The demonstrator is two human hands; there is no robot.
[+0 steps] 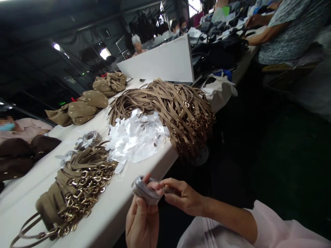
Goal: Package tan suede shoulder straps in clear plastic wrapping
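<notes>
Coil point(146, 193): appar. film-covered, held up nr front edge of counter point(126, 193), off the heaps; prob. to keep it in view & reachable from both sides.
L grip point(142, 220): closed round coil, thumb on near side, fingers thru loop; likely stops windings springing open.
R grip point(182, 196): narrow, fingertips at coil's R side, appar. pinching brownish piece point(171, 190); blurred, exact hold unclear. Likely steadies that side.
White film pieces point(137, 137): loose pile betw. both strap heaps; prob. there for easy reach.
Long straps point(157, 98): bundled, gold clips hanging over counter edge; prob. limits tangling.
Short straps point(85, 160): laid side by side, gold rings twd front edge; appar. for pick-up by metal end.
Other coils point(91, 138): grouped behind short straps, appar. kept apart from loose stock.
White board point(160, 62): on edge behind long straps; likely divides off black goods point(217, 57).
</notes>
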